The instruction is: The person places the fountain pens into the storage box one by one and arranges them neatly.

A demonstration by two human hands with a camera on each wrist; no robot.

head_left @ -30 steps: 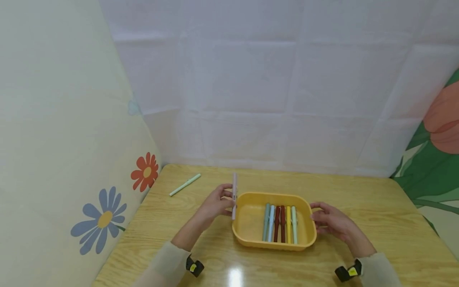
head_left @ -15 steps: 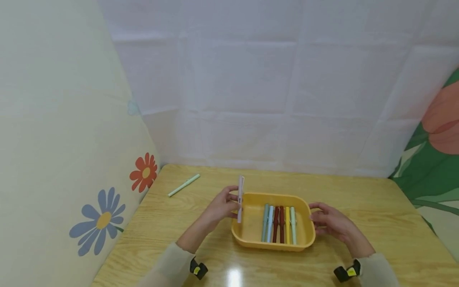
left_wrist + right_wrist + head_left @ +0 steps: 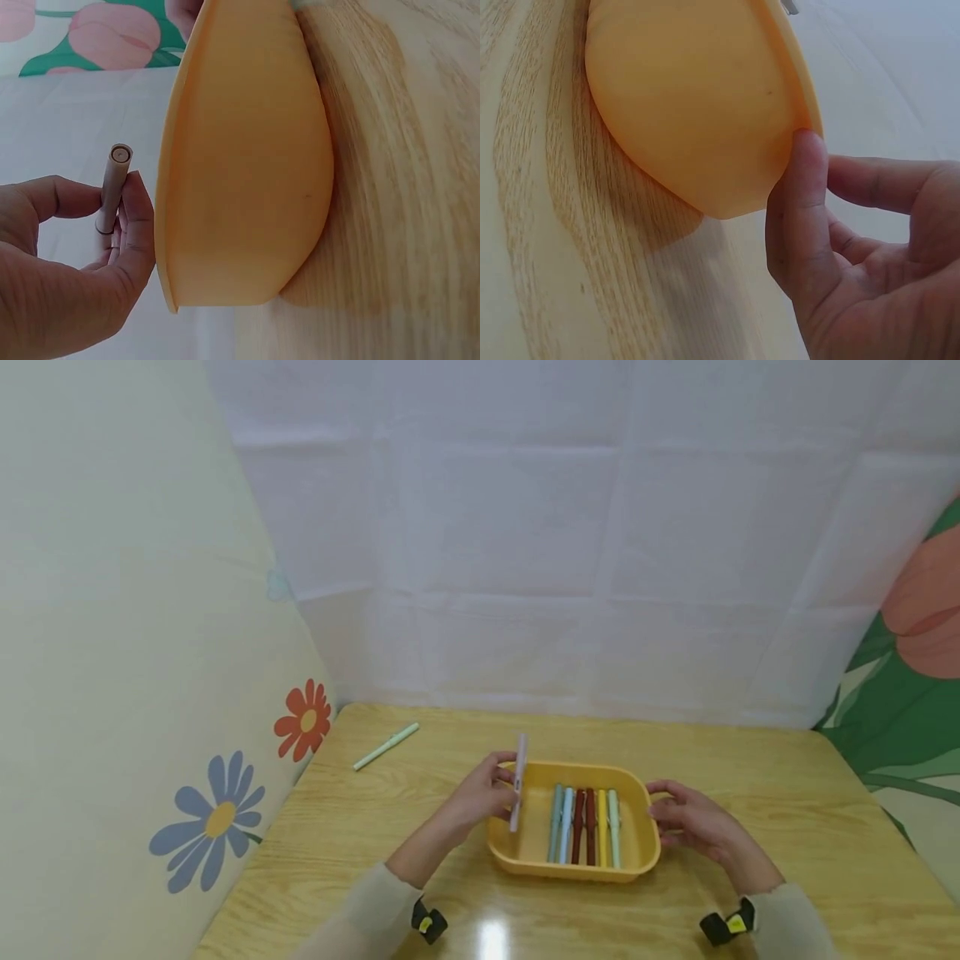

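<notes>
My left hand (image 3: 476, 793) pinches a pale pink pen (image 3: 519, 781) between thumb and fingers, over the left end of a yellow plastic basket (image 3: 525, 866). In the left wrist view the pen (image 3: 112, 187) is beside the basket's rim, one round end towards the camera. The right hand (image 3: 693, 822) grips the basket's right rim; in the right wrist view a fingertip presses the rim and another digit lies on its other side. Inside the basket several pens lie side by side: grey-green (image 3: 556, 822), light blue (image 3: 566, 827), two dark red (image 3: 591, 827), yellow (image 3: 602, 828) and pale green (image 3: 615, 827).
A pale green pen (image 3: 386, 747) lies on the wooden table (image 3: 750, 760) at the back left. White cloth (image 3: 525, 568) hangs behind the table, with flower-printed panels to the left and right. Both sleeves carry black wrist cameras.
The left hand has moved right, bringing the pink pen from outside the basket's left rim to over its inside. The right hand stays at the right rim.
</notes>
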